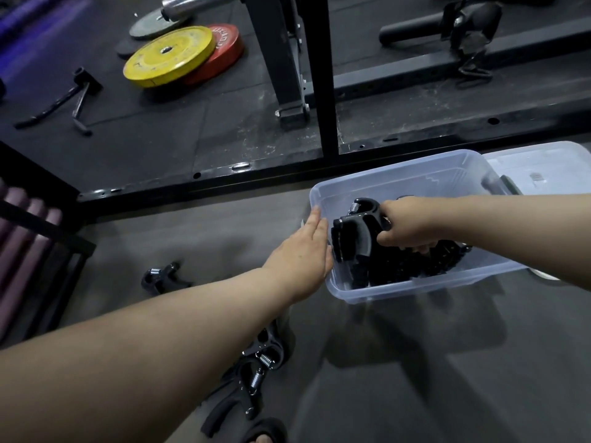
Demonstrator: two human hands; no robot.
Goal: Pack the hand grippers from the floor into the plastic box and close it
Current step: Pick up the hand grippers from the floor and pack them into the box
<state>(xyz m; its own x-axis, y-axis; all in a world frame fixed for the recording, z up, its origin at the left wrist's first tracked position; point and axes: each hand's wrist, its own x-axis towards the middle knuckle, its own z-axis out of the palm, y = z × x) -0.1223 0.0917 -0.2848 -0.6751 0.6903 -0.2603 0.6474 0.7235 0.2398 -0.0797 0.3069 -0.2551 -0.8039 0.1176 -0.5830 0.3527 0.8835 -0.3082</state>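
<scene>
Right hand (404, 225) curled round a black hand gripper (355, 238) inside the clear plastic box (393, 290), left hand (303, 251) flat against its left wall; spare grippers (265, 350) on floor, red weight plate (224, 43) lettering unreadable.

Dark rubber gym floor (415, 362), black rack frame (324, 75), weight plates (166, 55).

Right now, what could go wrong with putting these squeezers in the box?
The hand gripper the right hand holds stands tall in the plastic box; left upright, it might block the lid. Loose grippers lie on the floor under the left arm, by a foot, so they could be stepped on or missed.
</scene>
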